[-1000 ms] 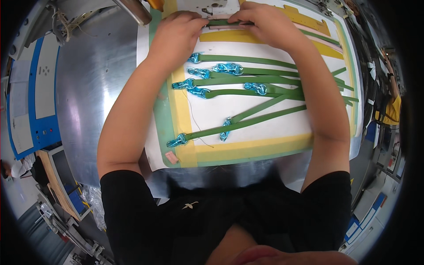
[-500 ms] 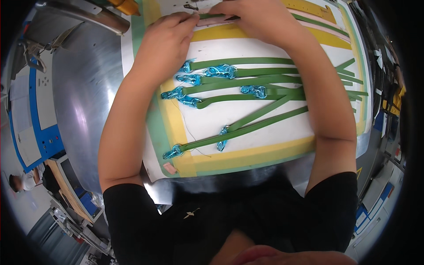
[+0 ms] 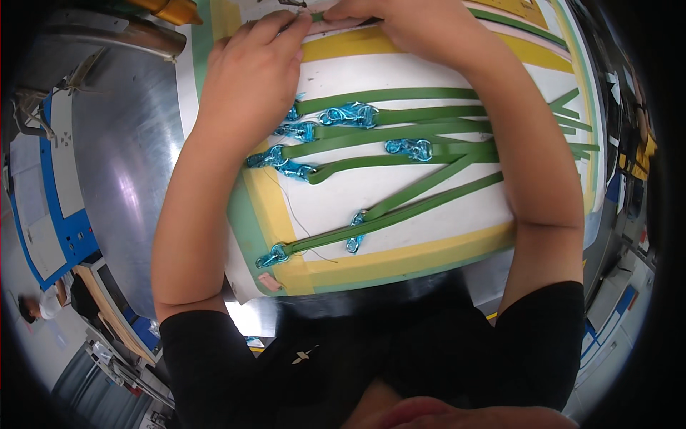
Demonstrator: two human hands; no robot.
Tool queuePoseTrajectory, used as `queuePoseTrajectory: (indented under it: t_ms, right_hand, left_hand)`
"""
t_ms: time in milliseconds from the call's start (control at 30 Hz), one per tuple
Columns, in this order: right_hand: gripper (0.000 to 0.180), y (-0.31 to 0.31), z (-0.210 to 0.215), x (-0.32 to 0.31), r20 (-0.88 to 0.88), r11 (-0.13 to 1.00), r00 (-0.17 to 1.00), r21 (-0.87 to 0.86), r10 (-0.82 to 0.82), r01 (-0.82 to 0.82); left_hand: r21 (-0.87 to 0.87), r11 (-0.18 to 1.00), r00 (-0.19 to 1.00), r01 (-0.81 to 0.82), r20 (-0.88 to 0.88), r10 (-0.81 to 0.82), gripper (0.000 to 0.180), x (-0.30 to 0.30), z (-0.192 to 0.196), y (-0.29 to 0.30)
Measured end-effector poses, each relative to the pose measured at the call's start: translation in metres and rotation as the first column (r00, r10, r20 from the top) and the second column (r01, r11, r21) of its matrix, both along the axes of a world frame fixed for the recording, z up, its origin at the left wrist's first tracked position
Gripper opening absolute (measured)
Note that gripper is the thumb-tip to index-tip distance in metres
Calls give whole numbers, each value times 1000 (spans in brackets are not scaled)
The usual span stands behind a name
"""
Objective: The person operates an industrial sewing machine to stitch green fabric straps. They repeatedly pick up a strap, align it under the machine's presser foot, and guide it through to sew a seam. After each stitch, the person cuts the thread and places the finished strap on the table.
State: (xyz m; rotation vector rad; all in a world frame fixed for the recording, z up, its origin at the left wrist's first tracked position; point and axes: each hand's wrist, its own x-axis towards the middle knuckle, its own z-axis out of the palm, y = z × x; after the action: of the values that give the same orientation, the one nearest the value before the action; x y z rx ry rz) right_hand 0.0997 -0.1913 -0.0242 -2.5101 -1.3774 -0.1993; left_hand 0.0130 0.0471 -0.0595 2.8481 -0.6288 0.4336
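Note:
Both my hands reach to the far edge of a white board (image 3: 400,207) bordered with yellow and green tape. My left hand (image 3: 254,75) pinches the end of a green strap (image 3: 500,18) near the top edge. My right hand (image 3: 421,28) presses down on the same strap just to the right. Several more green straps (image 3: 400,132) with blue metal clips (image 3: 350,114) lie side by side across the board under my forearms. One strap (image 3: 386,218) runs diagonally, with a blue clip (image 3: 271,256) at its near left end.
The board rests on a shiny metal table (image 3: 132,171). A yellow cylinder (image 3: 171,11) lies at the far left corner. Blue and white equipment (image 3: 50,186) stands to the left, and a person (image 3: 39,307) is far off at lower left. Cluttered shelving (image 3: 632,150) lines the right.
The view has tilted so the board sits lower and more rotated. Both hands stay at the far edge, drawn closer together on the strap.

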Motion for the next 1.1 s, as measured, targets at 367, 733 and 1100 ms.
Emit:
queuePoseTrajectory:
  t_ms: [367,733,1100]
  right_hand:
    - [15,3,-8,-20,253,989,964,-96,-87,114]
    - [39,-94,7,-29,253,850,891,-287,-378,442]
    - [43,-201,11,-22,279,638,712,-317,-644,702]
  left_hand:
    - [92,994,999,-54,12,53,41,-1,8,-13]
    - [78,994,997,-71,7,71,43,-6,11,-11]
    - [101,990,991,-96,-79,104,48,-10,17,-12]
